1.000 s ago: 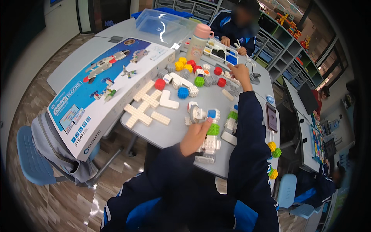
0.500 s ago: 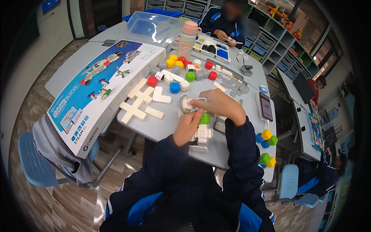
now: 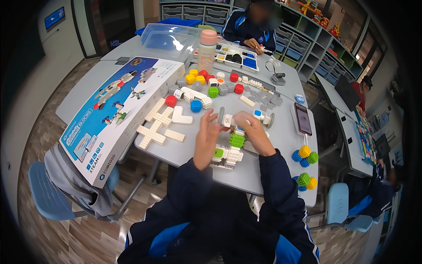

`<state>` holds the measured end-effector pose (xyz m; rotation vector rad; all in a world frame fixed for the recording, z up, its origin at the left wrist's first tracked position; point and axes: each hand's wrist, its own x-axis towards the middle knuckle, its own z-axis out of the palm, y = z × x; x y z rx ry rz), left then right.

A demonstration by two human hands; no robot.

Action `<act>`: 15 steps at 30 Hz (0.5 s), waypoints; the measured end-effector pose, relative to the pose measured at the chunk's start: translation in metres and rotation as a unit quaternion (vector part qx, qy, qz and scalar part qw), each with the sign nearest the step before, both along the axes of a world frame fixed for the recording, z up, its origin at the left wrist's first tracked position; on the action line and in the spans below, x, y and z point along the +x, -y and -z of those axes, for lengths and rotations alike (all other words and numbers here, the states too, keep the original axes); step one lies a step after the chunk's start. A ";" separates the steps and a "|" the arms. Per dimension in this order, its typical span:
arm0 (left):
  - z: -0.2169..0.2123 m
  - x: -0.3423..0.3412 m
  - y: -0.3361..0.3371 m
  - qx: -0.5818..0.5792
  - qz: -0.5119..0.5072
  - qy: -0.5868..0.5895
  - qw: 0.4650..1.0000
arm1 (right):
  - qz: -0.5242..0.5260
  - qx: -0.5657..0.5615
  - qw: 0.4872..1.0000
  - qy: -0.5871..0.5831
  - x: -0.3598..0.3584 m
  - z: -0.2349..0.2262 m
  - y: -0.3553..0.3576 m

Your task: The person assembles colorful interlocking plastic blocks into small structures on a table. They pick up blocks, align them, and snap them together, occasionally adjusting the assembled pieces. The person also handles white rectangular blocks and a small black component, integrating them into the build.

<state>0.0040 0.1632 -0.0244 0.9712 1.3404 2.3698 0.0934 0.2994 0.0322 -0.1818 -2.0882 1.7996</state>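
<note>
One big blue-and-white box [image 3: 121, 119] takes up the left side, then some cream studded plates [image 3: 154, 123] and a white L piece [image 3: 181, 115] lie on the grey table [image 3: 173, 150]. Next along is the left hand [image 3: 205, 141], fingers pointing up and spread, thumb apart, with a grey wheel [image 3: 221, 115] just right of the fingertips; can't tell if they touch. Wheel's edge-on, its axle line running sideways into a white block [image 3: 227, 120]. Main block build [image 3: 237, 140] is on the table between the hands, below and right of the left fingers. Its long axis runs from the near table edge outward, far end pointing away from the person and leaning slightly right. Right hand [image 3: 255, 134] is the nearer one, bent over that far end, fingers curled, but tips are hidden so no clue if they're pinching. Another wheeled build [image 3: 264, 118] is just past it.
</note>
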 end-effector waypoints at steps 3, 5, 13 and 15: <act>-0.007 -0.003 0.008 -0.026 -0.062 -0.132 0.989 | -0.091 -0.149 0.984 0.032 0.000 0.012 0.016; -0.008 0.000 0.012 -0.073 -0.055 -0.078 0.993 | -0.072 -0.167 0.983 0.026 -0.002 0.015 0.022; -0.005 0.000 0.005 -0.162 -0.202 -0.217 0.941 | -0.046 -0.197 0.978 0.054 0.001 0.006 0.028; -0.004 0.000 0.008 -0.164 -0.192 -0.207 0.945 | -0.043 -0.201 0.977 0.061 0.002 0.006 0.028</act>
